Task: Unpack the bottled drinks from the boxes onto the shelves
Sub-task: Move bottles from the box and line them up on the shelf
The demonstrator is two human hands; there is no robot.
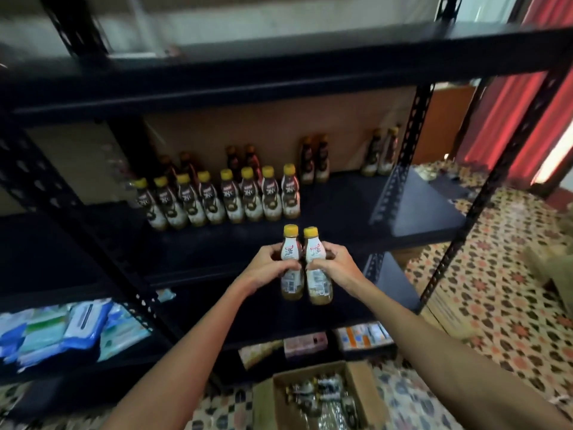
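Note:
Two yellow-capped bottles of brown drink stand upright side by side in my hands, in front of the middle shelf (356, 212). My left hand (269, 268) grips the left bottle (291, 259) round its waist. My right hand (331, 266) grips the right bottle (314, 265) the same way. On the shelf behind them stands a row of several matching bottles (217, 197), with darker bottles further back. An open cardboard box (316, 395) with more bottles sits on the floor below my arms.
The black metal rack has a right front post (483, 197) and a left diagonal post (71, 212). Blue and white packets (68, 327) lie on a lower left shelf. Small cartons (362, 335) sit on the bottom shelf. Patterned floor and red curtains lie to the right.

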